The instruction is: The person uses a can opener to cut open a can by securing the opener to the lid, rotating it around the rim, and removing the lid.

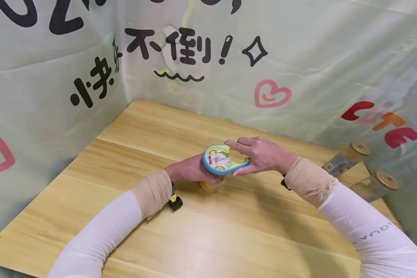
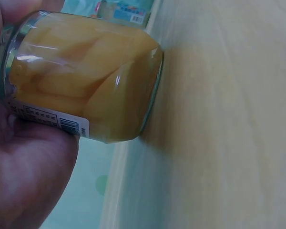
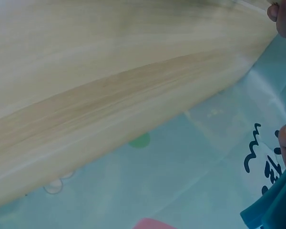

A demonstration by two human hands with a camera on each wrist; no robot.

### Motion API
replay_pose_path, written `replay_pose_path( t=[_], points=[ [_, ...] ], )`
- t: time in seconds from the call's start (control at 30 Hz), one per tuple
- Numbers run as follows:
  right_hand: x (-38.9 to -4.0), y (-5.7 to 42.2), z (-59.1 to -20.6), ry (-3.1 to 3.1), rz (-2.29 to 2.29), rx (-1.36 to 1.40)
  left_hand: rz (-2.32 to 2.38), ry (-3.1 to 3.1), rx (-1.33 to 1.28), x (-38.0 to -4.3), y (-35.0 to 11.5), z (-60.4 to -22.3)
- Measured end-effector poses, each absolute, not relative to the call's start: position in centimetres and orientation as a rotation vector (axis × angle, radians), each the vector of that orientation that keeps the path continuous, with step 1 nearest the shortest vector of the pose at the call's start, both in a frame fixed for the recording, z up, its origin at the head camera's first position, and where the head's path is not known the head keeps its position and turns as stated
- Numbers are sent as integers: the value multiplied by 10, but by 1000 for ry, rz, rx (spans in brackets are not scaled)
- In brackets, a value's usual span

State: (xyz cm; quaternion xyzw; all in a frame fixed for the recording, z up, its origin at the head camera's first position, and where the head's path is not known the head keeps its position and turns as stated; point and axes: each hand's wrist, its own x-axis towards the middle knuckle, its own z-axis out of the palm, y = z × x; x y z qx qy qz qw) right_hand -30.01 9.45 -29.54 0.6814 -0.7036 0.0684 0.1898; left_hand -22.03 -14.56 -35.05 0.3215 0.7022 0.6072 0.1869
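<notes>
- Jar of fruit pieces (image 2: 86,71) sits between the two hands near the middle of the bench (image 1: 201,231), its base at the wood; whether it rests flat all round I cannot tell
- Left hand (image 1: 191,170) has its fingers curled round the upper part of the jar, just below the lid (image 1: 217,159); smooth glass could spin in that hold if a twist outdoes the grip
- Right hand (image 1: 264,154) has its fingers closed on the ends of a blue-and-yellow looped tool (image 1: 226,172), thumb to one side and fingers to the other
- Lid shows inside the loop, with a gap toward the right hand where wood shows through; that slack could let the band skate round instead of biting
- How deep the loop seats on the lid cannot be told; if too high or tilted, it could ride up and off
- Left fingers lie right beside the loop, so a slip could knock or pinch them
- Sudden release of the lid, with the jar tipped, could spill liquid
- Labelled jar (image 1: 344,162) and clear jar (image 1: 375,187) stand near the right sleeve (image 1: 365,220); a wide elbow swing could topple one
</notes>
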Motion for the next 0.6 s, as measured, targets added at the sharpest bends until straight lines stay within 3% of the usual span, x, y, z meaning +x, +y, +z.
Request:
replay_pose_path(
  t=[0.6],
  points=[
    [-303, 88, -282, -1904, 113, 1932, 1719, 1992, 952, -236, -146, -374]
  ],
)
